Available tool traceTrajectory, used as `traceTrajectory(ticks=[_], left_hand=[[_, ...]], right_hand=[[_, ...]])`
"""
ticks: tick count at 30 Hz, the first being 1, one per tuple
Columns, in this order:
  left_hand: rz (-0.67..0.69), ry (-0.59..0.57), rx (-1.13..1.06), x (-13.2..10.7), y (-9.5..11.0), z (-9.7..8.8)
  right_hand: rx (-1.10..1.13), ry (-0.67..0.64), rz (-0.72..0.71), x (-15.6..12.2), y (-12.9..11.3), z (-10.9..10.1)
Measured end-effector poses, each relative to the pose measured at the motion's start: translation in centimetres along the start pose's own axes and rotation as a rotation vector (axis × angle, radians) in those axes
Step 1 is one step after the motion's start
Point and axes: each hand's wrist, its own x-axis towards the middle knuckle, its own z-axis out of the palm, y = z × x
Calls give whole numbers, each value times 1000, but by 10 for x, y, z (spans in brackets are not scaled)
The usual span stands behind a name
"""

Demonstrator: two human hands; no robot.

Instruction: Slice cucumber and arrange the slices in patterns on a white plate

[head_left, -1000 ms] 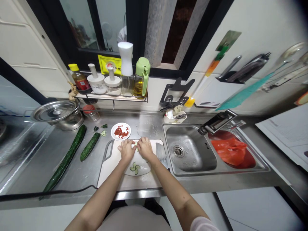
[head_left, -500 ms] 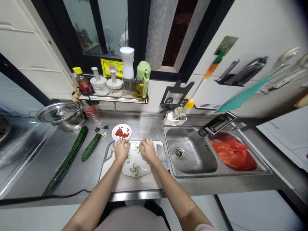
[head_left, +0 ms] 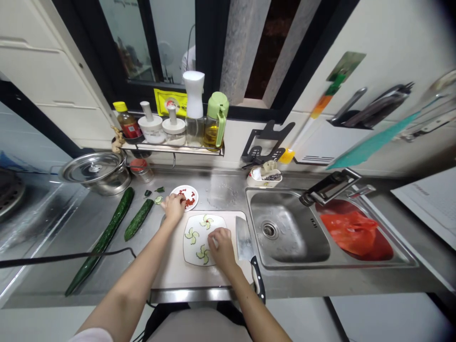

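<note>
Nearest, the right hand (head_left: 221,243) rests on the plate (head_left: 217,229) of cucumber pinwheels (head_left: 192,235), likely steadying it, its grip curled and contents hidden, while farther off the left hand (head_left: 174,206) touches the small dish (head_left: 193,191) of red bits (head_left: 188,202), its grip narrow and whether holding any I cannot tell.

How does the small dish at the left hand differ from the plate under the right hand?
The small dish is round; the plate is larger and squarish. The small dish holds red chopped bits; the plate holds three green cucumber pinwheels. The small dish sits on the steel counter; the plate lies on the cutting board. Both are white.
</note>
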Motion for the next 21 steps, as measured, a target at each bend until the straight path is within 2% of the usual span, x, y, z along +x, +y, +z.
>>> traceTrajectory(ticks=[6, 16, 21], left_hand=[[6, -38, 65, 9, 2, 13], [151, -96, 193, 25, 4, 17], [96, -119, 144, 21, 6, 17]], right_hand=[[15, -24, 27, -7, 0, 2], [9, -4, 39, -8, 3, -6], [2, 1, 43, -7, 4, -6]])
